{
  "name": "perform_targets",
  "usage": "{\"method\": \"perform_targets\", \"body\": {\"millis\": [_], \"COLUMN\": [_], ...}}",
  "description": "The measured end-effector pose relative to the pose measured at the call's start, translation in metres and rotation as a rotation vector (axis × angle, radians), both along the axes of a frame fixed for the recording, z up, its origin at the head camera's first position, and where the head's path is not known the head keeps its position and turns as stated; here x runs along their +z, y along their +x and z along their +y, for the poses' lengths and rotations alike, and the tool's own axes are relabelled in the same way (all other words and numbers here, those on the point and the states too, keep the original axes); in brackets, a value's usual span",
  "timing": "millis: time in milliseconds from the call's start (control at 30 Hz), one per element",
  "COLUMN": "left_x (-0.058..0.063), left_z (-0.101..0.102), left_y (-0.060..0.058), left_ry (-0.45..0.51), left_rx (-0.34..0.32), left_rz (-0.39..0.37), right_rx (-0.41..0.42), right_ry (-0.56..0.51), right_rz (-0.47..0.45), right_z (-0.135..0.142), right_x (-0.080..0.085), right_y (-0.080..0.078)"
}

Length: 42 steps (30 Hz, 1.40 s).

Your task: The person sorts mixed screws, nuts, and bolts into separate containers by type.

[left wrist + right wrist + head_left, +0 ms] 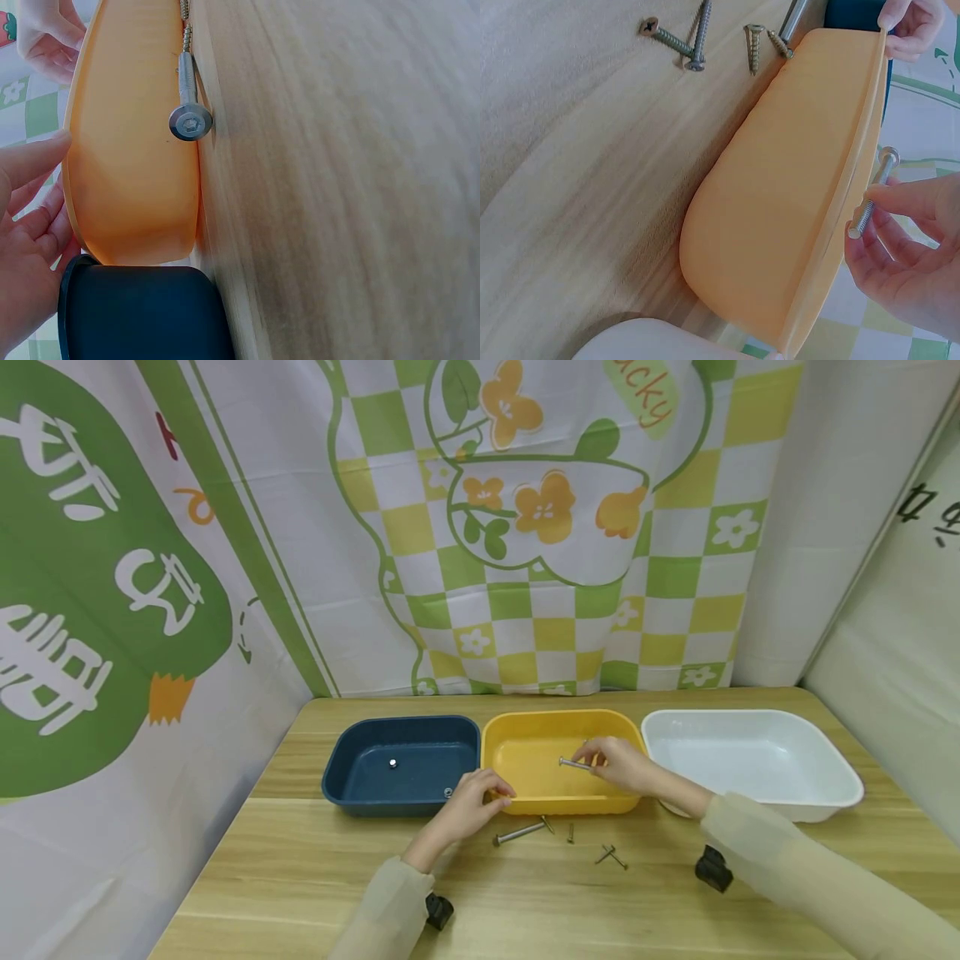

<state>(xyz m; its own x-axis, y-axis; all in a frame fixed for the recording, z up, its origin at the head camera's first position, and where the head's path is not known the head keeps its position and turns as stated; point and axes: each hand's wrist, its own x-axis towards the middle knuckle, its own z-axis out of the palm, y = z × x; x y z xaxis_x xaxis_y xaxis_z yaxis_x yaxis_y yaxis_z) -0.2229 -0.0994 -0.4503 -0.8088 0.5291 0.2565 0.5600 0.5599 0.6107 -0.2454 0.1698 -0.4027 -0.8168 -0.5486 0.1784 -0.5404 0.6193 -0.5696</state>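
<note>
While my left hand (pixel 472 802) is pinching the yellow tray's (pixel 570 807) near-left corner, my right hand (pixel 618 765) is gripping 1 bolt (pixel 574 764) above it.

On the surface (pixel 285 877), the middle tray (pixel 570 805) sits between left tray (pixel 375 808) and right tray (pixel 750 756), nuts (pixel 393 763) in the left, screws (pixel 572 835) in front, curtain (pixel 547 635) behind.

1. A checkered cloth (pixel 555 556) was hung behind the wood-grained table (pixel 540 910).
2. The left-hand cloth (pixel 82 560) was printed with white characters on green.
3. The right-hand cloth (pixel 900 668) was marked darkly.
</note>
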Motion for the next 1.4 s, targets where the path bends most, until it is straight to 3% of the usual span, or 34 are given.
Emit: {"method": "perform_targets", "body": {"millis": [533, 1400], "left_x": [0.001, 0.001], "left_z": [0.0, 0.0], "left_y": [0.0, 0.0], "left_ry": [-0.009, -0.011], "left_rx": [-0.012, -0.014], "left_rz": [0.007, 0.014], "right_rx": [-0.006, 0.031], "right_ry": [0.05, 0.136], "right_rz": [-0.04, 0.001], "right_z": [0.003, 0.006], "right_x": [0.0, -0.014], "right_y": [-0.011, -0.028]}}
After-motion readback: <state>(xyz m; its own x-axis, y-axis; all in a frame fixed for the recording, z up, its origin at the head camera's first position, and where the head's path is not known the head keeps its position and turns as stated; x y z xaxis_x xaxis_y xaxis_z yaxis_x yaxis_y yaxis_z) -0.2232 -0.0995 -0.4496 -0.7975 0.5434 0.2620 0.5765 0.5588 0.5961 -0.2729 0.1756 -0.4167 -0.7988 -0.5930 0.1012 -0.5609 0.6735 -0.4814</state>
